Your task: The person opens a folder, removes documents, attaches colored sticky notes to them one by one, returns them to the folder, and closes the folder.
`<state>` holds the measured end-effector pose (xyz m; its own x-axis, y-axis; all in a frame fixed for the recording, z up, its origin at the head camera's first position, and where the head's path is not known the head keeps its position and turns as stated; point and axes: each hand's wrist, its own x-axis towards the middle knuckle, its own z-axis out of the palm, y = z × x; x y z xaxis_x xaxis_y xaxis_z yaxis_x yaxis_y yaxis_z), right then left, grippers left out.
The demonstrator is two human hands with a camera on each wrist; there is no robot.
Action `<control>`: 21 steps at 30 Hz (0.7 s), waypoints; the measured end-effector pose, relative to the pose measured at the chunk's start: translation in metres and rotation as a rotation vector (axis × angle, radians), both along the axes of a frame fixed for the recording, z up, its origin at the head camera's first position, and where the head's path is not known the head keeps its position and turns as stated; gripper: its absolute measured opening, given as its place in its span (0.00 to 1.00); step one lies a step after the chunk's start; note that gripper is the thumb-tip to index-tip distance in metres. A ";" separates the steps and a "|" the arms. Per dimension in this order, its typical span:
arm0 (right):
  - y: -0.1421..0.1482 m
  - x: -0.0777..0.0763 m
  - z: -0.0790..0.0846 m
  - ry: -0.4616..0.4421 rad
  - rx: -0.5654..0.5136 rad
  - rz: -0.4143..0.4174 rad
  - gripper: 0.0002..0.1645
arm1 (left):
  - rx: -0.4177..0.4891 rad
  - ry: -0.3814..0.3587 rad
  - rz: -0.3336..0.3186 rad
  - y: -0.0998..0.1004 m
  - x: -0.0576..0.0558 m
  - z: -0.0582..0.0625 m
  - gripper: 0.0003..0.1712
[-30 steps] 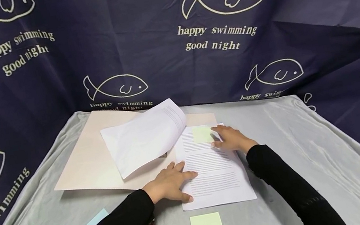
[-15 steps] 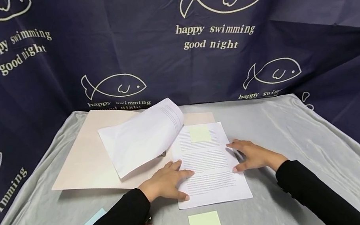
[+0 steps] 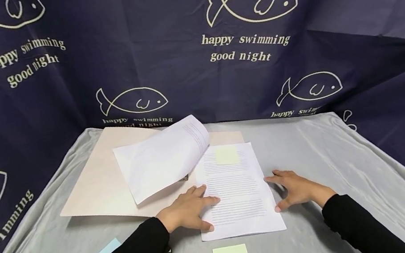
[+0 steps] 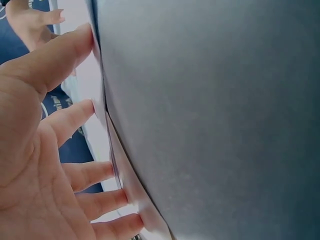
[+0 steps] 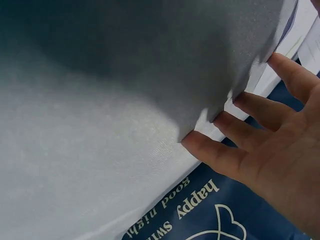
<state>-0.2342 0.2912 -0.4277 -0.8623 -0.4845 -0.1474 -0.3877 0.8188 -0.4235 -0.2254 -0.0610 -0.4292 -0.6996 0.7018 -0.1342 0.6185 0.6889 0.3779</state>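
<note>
Partly, L hand (image 3: 189, 210) hides L edge of sheet (image 3: 237, 192).

Both hands (image 3: 188, 210) (image 3: 298, 187) low (fingers (image 3: 211, 200) apart)

High view over the cloth, two close views at the palms
The head camera looks forward and down from above, covering the bare left hand (image 3: 189, 210), the bare right hand (image 3: 298, 188), the smooth grey tablecloth (image 3: 312, 148) and, beyond, the navy fabric backdrop with cream fish outlines (image 3: 170, 37); the left wrist camera looks sideways past its near palm, sharing both hands with the head view; the right wrist camera, equally near and tilted, shares the right hand, tablecloth and backdrop with it
</note>
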 end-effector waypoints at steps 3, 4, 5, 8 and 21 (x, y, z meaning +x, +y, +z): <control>0.001 0.001 0.000 0.013 0.013 0.002 0.55 | 0.011 0.008 -0.005 0.001 -0.001 -0.002 0.39; 0.001 0.001 0.000 0.018 0.018 0.006 0.55 | 0.019 0.011 -0.006 0.001 -0.001 -0.002 0.39; 0.002 0.000 0.000 0.022 0.024 0.009 0.56 | 0.029 0.019 -0.010 0.000 -0.001 -0.003 0.39; 0.001 0.001 0.000 0.026 0.021 0.012 0.55 | 0.061 0.043 -0.016 -0.003 0.000 -0.002 0.37; 0.003 0.000 -0.002 0.008 0.022 -0.010 0.57 | 0.113 0.097 -0.069 -0.043 0.034 0.034 0.37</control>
